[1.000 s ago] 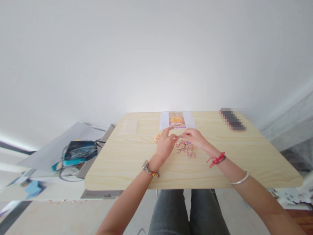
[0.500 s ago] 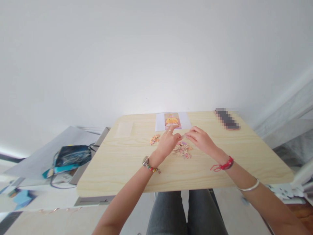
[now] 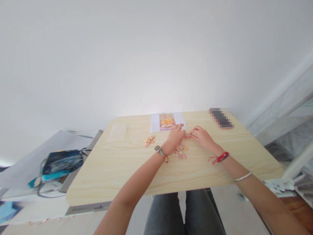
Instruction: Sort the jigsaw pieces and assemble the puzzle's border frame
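Two hands at puzzle pieces on a wooden table.

Left to right: a dark pouch (image 3: 62, 160) beside the table (image 3: 127, 169); a small cluster (image 3: 149, 141); the left hand (image 3: 176, 135), fingers curled down, and the right hand (image 3: 201, 136), fingertips meeting at a puzzle piece (image 3: 187, 137); whether either pinches it cannot be told. The main pile (image 3: 179, 151) lies just below, the reference picture (image 3: 167, 121) beyond.

The left hand (image 3: 175, 137) covers part of the puzzle pieces (image 3: 179, 152), and what its fingertips and those of the right hand (image 3: 201, 136) pinch is too small to tell. The phone (image 3: 221, 118) on the bench (image 3: 127, 169) is blurred out. Both forearms run off the bottom edge.
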